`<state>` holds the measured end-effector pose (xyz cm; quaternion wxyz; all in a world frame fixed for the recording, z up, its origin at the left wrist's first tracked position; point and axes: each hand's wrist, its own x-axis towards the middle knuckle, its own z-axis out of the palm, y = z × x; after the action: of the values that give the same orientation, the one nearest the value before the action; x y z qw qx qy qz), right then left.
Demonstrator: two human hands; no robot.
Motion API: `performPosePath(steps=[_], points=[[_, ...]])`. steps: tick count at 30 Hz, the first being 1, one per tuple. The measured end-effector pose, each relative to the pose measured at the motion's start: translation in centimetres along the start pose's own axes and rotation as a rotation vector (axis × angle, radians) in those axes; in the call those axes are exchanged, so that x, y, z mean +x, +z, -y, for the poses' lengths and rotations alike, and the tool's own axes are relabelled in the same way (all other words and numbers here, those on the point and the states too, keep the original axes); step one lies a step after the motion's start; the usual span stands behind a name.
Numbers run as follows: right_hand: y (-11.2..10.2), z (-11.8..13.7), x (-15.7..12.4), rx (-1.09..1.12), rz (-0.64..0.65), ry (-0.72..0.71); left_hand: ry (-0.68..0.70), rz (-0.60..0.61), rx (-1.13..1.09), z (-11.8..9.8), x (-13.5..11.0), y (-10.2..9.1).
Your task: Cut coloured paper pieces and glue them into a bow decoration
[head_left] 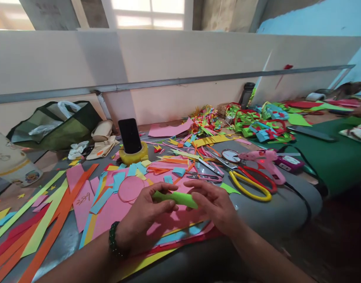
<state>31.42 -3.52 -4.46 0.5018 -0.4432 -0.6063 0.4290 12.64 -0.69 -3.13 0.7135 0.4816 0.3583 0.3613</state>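
Both my hands hold a rolled strip of light green paper (pixel 176 197) above the table. My left hand (pixel 145 220), with a dark bead bracelet at the wrist, pinches the left end with curled fingers. My right hand (pixel 214 204) grips the right end between thumb and fingers. Under them lie pink paper sheets (pixel 115 212) with a pink paper circle (pixel 131 188) on top, plus blue, yellow and orange strips.
Yellow-handled scissors (pixel 251 190) and a pink glue gun (pixel 267 163) lie right of my hands. A black phone (pixel 129 135) stands in a yellow tape roll (pixel 134 156). Long orange and yellow strips (pixel 47 228) lie left. A green bag (pixel 55 124) sits far left, paper scraps (pixel 257 122) behind.
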Motion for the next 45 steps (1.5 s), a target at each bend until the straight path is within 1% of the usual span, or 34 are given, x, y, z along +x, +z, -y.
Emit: performPosePath(steps=[3, 7, 11, 15, 17, 22, 27, 30, 32, 34, 36, 39, 41, 43, 45], points=[[0.32, -0.32, 0.3, 0.065, -0.021, 0.049, -0.01, -0.013, 0.064, -0.16, -0.14, -0.06], [0.37, -0.59, 0.25, 0.065, 0.014, 0.071, -0.053, -0.012, 0.109, -0.2, -0.07, 0.0], [0.46, -0.46, -0.06, 0.071, 0.045, 0.099, -0.038, -0.019, 0.156, -0.17, 0.14, 0.28], [0.52, -0.33, -0.16, 0.084, 0.064, 0.12, -0.002, 0.001, 0.175, -0.02, 0.25, 0.23], [0.49, -0.29, -0.11, 0.072, 0.059, 0.114, 0.02, 0.018, 0.219, 0.03, 0.3, 0.0], [0.44, -0.33, 0.03, -0.029, 0.002, 0.037, 0.039, 0.035, 0.28, 0.07, 0.35, -0.37], [0.42, -0.53, -0.08, -0.068, 0.025, 0.018, 0.014, 0.084, 0.241, 0.13, 0.24, -0.06], [0.35, -0.5, -0.18, -0.046, 0.034, 0.013, 0.013, 0.073, 0.238, 0.15, 0.23, -0.06], [0.26, -0.43, -0.25, 0.012, 0.075, 0.001, -0.002, 0.056, 0.223, 0.14, 0.25, -0.15], [0.17, -0.37, -0.31, 0.059, 0.143, -0.02, -0.017, 0.037, 0.152, 0.15, 0.28, -0.22], [0.13, -0.36, -0.33, 0.063, 0.17, -0.02, -0.026, 0.034, 0.062, 0.23, 0.28, -0.19], [0.14, -0.36, -0.27, 0.048, 0.121, 0.015, -0.046, 0.076, 0.02, 0.37, 0.17, 0.06], [0.18, -0.24, -0.16, 0.044, 0.084, 0.014, -0.088, 0.104, 0.029, 0.35, 0.01, 0.25], [0.26, 0.01, 0.0, 0.035, 0.069, 0.019, -0.136, 0.134, 0.055, 0.22, -0.19, 0.34], [0.41, 0.36, 0.16, 0.014, 0.08, 0.043, -0.155, 0.186, 0.129, 0.06, -0.36, 0.32]])
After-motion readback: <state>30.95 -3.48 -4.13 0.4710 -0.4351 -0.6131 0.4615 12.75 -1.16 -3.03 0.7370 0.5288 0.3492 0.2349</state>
